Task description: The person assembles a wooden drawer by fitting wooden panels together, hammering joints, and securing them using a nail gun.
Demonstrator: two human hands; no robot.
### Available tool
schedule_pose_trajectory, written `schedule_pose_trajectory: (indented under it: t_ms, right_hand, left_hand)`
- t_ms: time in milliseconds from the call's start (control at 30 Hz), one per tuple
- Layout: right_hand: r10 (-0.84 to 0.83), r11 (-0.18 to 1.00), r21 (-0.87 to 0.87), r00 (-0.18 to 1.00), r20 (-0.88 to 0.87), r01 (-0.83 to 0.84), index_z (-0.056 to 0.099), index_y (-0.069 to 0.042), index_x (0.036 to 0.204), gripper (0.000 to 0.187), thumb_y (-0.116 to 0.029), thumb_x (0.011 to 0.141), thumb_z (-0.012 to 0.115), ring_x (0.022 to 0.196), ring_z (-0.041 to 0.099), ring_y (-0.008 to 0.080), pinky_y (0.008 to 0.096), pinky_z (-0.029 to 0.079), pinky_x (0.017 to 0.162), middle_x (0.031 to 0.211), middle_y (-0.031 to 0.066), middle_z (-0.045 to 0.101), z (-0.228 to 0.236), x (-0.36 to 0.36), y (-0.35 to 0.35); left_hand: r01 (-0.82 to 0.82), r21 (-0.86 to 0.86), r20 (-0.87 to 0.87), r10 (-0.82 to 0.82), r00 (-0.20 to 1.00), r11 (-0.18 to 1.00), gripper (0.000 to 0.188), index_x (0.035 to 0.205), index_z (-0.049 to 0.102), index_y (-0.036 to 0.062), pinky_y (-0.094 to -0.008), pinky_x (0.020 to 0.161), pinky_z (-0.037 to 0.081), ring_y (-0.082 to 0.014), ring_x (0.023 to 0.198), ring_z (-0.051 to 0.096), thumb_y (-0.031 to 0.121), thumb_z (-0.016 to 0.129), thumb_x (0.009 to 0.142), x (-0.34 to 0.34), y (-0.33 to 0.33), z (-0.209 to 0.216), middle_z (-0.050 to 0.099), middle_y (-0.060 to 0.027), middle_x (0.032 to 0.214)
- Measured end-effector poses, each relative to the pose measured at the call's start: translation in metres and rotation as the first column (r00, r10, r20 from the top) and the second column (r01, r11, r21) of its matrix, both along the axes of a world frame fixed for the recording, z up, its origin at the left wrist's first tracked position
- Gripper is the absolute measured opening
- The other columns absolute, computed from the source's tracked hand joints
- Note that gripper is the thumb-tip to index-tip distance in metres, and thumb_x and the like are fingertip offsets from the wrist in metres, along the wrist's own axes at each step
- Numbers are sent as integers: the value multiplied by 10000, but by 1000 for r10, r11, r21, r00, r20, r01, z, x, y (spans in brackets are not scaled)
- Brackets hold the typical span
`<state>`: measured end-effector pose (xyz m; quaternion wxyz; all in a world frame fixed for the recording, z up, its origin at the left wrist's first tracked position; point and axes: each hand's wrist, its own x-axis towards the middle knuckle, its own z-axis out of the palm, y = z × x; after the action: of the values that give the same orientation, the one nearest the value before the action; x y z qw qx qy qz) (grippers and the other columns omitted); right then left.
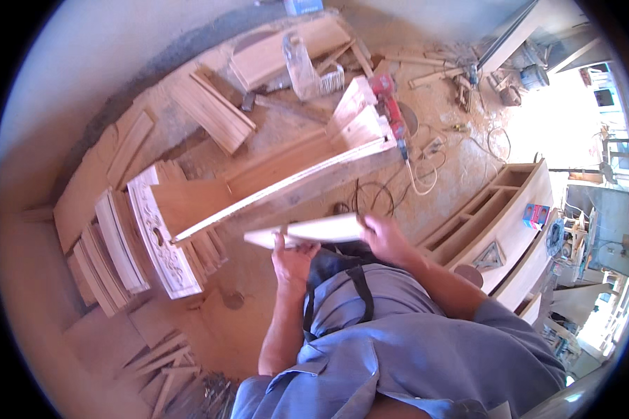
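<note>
A pale wooden board (314,229) is held level in front of my body. My left hand (293,262) grips its left part from below, thumb on the upper side. At its right end my right hand (386,239) is closed around the edge. Just beyond the board lies a long wooden drawer-like frame (279,157), open along its top. A red power tool (393,112) rests at the frame's far right end, with its pale cord running down to the floor.
Carved panels (162,234) and stacked boards lean at the left. More boards (213,112) and a clear plastic bottle (299,66) lie farther back. A wooden cabinet frame (482,216) carrying a small box (536,216) stands at the right. Cables (377,195) and offcuts (164,370) lie on the floor.
</note>
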<state>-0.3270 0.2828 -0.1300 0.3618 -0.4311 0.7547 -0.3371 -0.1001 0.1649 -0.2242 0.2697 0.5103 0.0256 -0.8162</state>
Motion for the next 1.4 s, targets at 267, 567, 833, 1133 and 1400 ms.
schedule_pose_trajectory:
  t_ms: [267,567,833,1133,1400]
  right_hand:
    - [436,889,135,899,38,-436,745,-76,1088,214,-105,884,684,971,707,316,410,557,865,1017,135,739,1,-91,8]
    - [18,968,-199,837,-546,-150,719,-48,1177,296,-127,921,592,1074,695,369,484,530,942,1088,226,731,-85,-343,-246]
    - [341,932,227,466,-816,-284,708,-108,1231,329,-102,967,512,1302,547,323,474,423,1113,1336,161,624,-140,-377,-355]
    - [403,801,192,274,-873,-567,740,-95,1007,221,-183,954,544,1186,553,267,434,427,1043,1151,90,631,-129,-401,-375]
    - [479,803,254,330,-813,-540,750,-84,956,280,-230,1004,515,1281,514,247,436,419,1071,1203,107,623,-139,-390,-375]
  left_hand:
    - [-175,-214,58,192,980,961,524,1200,537,147,-543,1006,485,-345,1088,544,467,777,862,24,-6,25,493,-158,1218]
    - [-330,-339,484,464,742,881,782,1471,463,217,-641,1064,432,-361,1322,482,566,765,840,73,34,71,430,-156,1476]
    - [-347,-441,730,556,398,827,809,1491,426,203,-614,947,523,-388,1262,535,533,768,837,42,90,127,471,-164,1439]
    - [-331,-419,753,527,393,846,760,1496,347,277,-610,948,539,-388,1269,541,487,746,884,-21,84,132,437,-164,1475]
    - [-249,-501,723,559,406,829,732,1520,316,272,-628,982,520,-387,1301,534,394,727,926,-47,69,148,459,-156,1482]
